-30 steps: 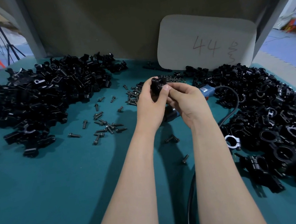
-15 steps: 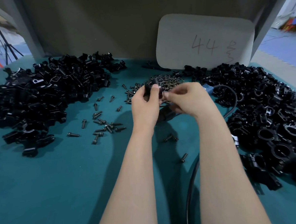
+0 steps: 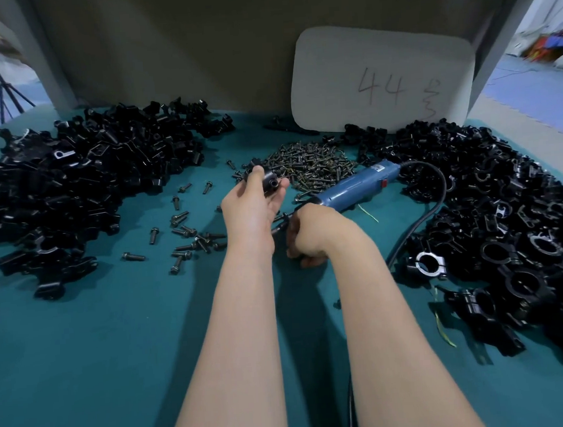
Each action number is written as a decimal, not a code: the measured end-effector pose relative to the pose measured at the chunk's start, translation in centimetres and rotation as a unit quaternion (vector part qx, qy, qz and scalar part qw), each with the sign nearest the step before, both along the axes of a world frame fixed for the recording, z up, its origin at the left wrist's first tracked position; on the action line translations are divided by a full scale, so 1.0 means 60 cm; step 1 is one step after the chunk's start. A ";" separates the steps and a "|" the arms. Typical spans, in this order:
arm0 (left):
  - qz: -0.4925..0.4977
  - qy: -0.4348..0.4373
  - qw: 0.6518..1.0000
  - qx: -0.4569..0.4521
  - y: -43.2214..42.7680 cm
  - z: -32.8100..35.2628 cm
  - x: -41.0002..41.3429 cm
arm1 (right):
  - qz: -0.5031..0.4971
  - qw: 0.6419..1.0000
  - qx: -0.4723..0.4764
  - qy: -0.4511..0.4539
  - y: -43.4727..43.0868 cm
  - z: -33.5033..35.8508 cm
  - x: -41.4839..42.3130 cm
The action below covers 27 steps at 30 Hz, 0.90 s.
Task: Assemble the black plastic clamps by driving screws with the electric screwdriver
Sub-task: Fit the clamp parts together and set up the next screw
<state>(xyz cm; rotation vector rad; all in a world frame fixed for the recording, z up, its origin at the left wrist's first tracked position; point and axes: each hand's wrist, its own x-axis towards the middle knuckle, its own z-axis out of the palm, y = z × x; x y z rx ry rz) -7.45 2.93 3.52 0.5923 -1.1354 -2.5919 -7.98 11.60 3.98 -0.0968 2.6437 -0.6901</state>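
Gripping a black clamp, the left hand hangs near the screw pile.

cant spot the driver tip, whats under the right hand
The right hand curls over the front end of the blue electric screwdriver lying on the teal table. A dark thin rod pokes out on its left. What it grips underneath, if anything, is covered.
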 end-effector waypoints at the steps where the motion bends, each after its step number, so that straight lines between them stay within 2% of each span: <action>1: -0.001 0.003 1.000 -0.003 0.001 0.000 0.000 | -0.006 0.999 0.011 0.033 -0.005 -0.004 -0.002; 3: -0.004 0.012 1.000 -0.009 0.004 0.001 0.000 | -0.010 0.994 0.042 0.099 -0.014 -0.009 -0.002; 5: -0.007 0.019 1.000 -0.018 0.005 0.001 0.001 | -0.020 0.991 0.031 0.132 -0.020 -0.015 -0.002; 11: -0.010 0.024 0.999 -0.038 0.007 -0.002 -0.002 | -0.048 0.980 -0.094 0.171 -0.001 -0.007 -0.004; 17: -0.021 0.037 0.998 -0.047 0.014 0.001 -0.002 | -0.069 0.978 -0.118 0.161 0.008 -0.001 -0.006; 22: -0.033 0.026 0.996 -0.075 0.011 -0.003 -0.002 | -0.107 0.953 -0.171 0.225 0.015 0.003 -0.005; 27: -0.037 0.026 0.994 -0.095 0.013 -0.007 -0.004 | -0.142 0.924 -0.272 0.229 0.016 0.001 -0.010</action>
